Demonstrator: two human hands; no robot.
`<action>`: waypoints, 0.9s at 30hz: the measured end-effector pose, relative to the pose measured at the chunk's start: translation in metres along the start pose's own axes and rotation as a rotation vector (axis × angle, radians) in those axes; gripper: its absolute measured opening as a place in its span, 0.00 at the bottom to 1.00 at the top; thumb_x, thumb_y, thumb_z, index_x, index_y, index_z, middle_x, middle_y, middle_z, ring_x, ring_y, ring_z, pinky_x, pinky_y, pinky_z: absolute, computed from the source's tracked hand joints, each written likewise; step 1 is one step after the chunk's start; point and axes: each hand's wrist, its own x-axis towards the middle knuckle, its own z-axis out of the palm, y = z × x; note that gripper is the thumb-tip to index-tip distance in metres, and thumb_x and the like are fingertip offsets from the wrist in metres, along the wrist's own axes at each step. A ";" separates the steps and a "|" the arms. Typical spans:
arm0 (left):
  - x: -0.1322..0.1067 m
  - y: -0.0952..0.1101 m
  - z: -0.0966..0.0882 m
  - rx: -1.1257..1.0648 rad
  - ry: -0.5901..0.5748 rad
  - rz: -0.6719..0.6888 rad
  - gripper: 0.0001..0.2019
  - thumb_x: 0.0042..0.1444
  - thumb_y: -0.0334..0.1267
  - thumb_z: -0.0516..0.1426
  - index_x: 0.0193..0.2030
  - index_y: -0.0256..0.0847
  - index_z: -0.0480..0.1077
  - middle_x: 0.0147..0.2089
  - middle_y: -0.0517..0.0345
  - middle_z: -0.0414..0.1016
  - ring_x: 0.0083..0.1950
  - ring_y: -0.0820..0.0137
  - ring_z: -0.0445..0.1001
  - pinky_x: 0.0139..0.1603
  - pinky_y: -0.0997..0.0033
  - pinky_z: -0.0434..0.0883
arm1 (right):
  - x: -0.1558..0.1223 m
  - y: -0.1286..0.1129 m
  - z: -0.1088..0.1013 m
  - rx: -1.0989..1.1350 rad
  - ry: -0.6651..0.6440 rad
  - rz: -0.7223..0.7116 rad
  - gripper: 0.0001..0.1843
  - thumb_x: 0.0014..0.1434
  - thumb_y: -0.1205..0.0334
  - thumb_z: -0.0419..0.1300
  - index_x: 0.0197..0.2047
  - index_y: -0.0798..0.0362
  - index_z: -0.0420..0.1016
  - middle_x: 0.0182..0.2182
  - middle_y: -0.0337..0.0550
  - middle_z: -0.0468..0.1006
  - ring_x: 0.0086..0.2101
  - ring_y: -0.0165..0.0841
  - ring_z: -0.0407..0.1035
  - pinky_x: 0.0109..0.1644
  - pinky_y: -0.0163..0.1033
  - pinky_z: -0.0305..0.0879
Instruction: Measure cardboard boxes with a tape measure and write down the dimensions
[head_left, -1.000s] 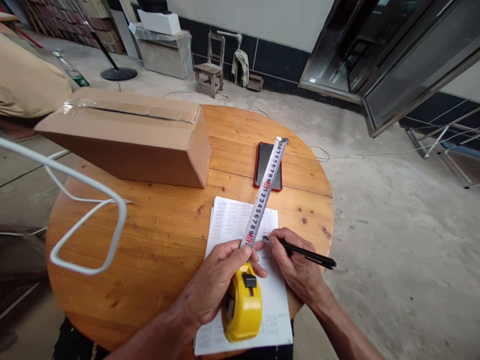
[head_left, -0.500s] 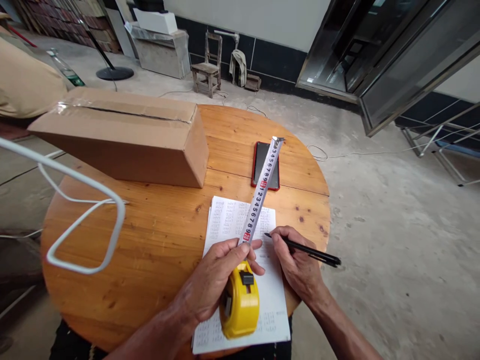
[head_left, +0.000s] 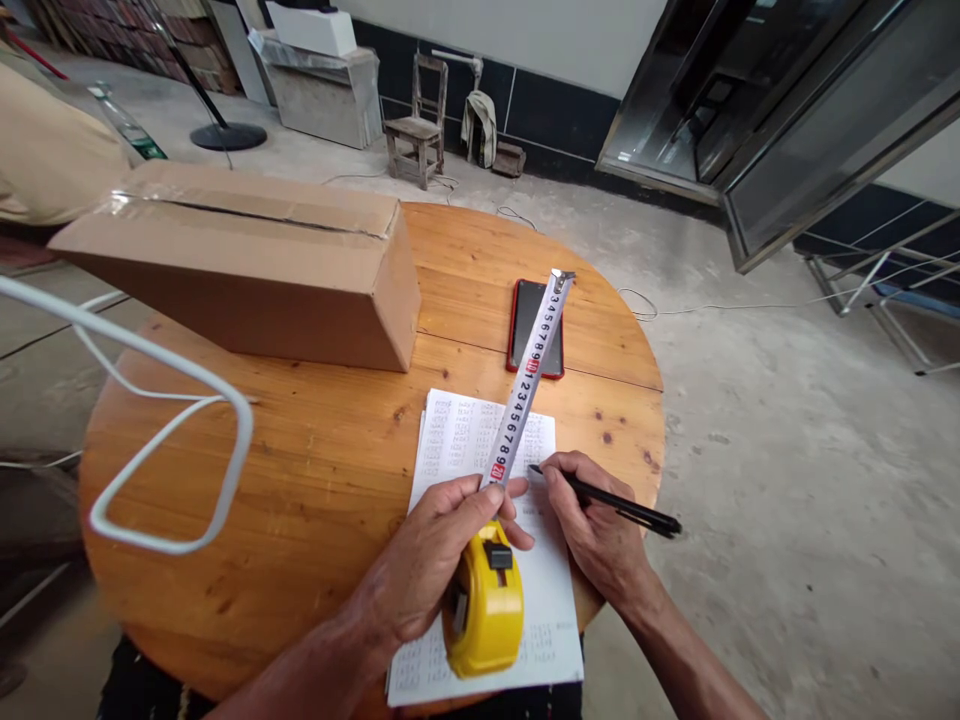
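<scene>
My left hand [head_left: 439, 540] pinches the blade of a yellow tape measure [head_left: 491, 610] between thumb and fingers, just above its case. The pulled-out blade slants up and to the right, with its metal hook over the table past the phone. In my right hand [head_left: 596, 525] is a black pen [head_left: 630, 508], its tip close to the paper; whether it touches, I cannot tell. Under both hands lie stacked white sheets [head_left: 461, 440] with columns of handwriting. A phone in a red case [head_left: 523, 325] lies beyond the sheets, partly hidden by the blade.
All this is on a round wooden table [head_left: 322, 470]. A closed cardboard box [head_left: 300, 290] stands at its far left, and a bent white tube [head_left: 241, 430] loops over the left side. On the floor behind are a small wooden chair [head_left: 417, 130] and a bottle [head_left: 127, 125].
Both hands keep their grips. The tape blade's hook end has shifted slightly right, and the whole view has moved a little.
</scene>
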 end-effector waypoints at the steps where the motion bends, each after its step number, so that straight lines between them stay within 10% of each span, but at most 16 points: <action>1: 0.000 0.000 0.000 0.000 0.001 -0.002 0.13 0.60 0.42 0.53 0.29 0.37 0.71 0.52 0.41 0.76 0.49 0.57 0.73 0.40 0.66 0.66 | 0.000 0.000 0.000 -0.003 -0.004 -0.002 0.08 0.62 0.65 0.52 0.32 0.54 0.71 0.25 0.37 0.72 0.24 0.26 0.64 0.28 0.30 0.60; 27: -0.002 0.001 0.000 0.036 0.017 0.001 0.15 0.60 0.42 0.53 0.28 0.37 0.72 0.47 0.44 0.79 0.46 0.61 0.73 0.37 0.71 0.64 | 0.002 -0.004 0.000 0.006 -0.025 -0.009 0.09 0.61 0.65 0.53 0.32 0.53 0.72 0.26 0.38 0.74 0.25 0.27 0.65 0.30 0.31 0.62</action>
